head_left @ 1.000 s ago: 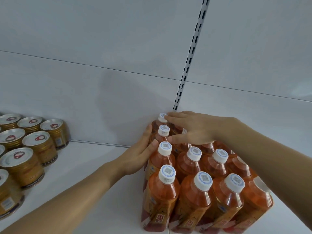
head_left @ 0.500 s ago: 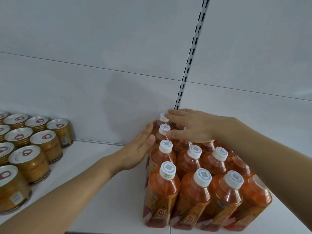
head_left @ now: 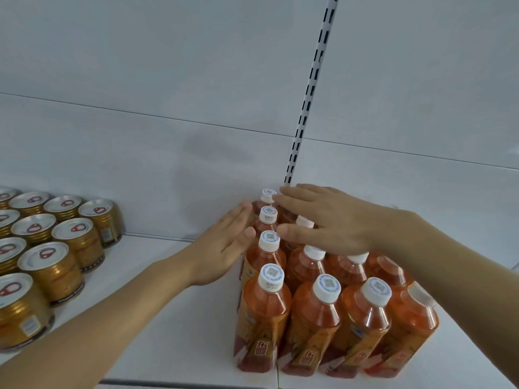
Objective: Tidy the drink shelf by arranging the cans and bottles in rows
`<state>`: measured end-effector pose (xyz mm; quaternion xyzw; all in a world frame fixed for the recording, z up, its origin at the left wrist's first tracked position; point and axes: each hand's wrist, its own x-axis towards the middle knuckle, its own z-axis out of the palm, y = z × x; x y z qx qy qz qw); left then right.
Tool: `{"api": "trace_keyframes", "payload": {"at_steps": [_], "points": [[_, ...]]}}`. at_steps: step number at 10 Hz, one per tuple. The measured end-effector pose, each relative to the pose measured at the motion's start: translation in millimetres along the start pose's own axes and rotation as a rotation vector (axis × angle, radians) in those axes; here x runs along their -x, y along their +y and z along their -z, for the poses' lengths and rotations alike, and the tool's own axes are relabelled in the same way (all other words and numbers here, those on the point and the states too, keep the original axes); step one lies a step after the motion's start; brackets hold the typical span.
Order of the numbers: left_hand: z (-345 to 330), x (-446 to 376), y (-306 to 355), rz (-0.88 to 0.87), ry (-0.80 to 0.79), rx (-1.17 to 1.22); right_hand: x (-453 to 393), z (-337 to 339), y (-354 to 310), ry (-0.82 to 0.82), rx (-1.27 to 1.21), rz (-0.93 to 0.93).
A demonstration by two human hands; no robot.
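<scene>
White shelf board [head_left: 174, 318] runs across the bottom, with a seam between two sections near the front edge at lower centre. Pale grey-white back panel [head_left: 140, 66] behind it, split by a thin horizontal seam line [head_left: 140, 115], which sits a bit lower on the right section. Slotted white upright rail [head_left: 311, 88] with dark slots runs down the panel right of centre, leaning in the wide-angle view; light is soft and even, faint grey shadows on the panel.

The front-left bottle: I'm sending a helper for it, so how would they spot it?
On the white shelf, find the block of orange bottles right of the gold cans. Take its nearest row's leftmost, the front-left bottle: fully visible white cap, bare shelf on its left.
</scene>
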<state>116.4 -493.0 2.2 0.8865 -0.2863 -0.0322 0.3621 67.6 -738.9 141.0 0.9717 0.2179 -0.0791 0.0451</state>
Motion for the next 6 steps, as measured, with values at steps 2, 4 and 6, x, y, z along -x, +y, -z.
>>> {"api": "trace_keyframes", "payload": {"at_steps": [2,4,6], "points": [[6,37,28,-0.049,-0.093,-0.069,50,-22,-23,-0.033,0.006,-0.104],[0,48,43,-0.051,-0.109,-0.21,61,-63,-19,-0.02,-0.043,-0.178],[6,49,49,0.007,-0.126,-0.251,62,-67,-17,0.049,-0.071,-0.161]]}}
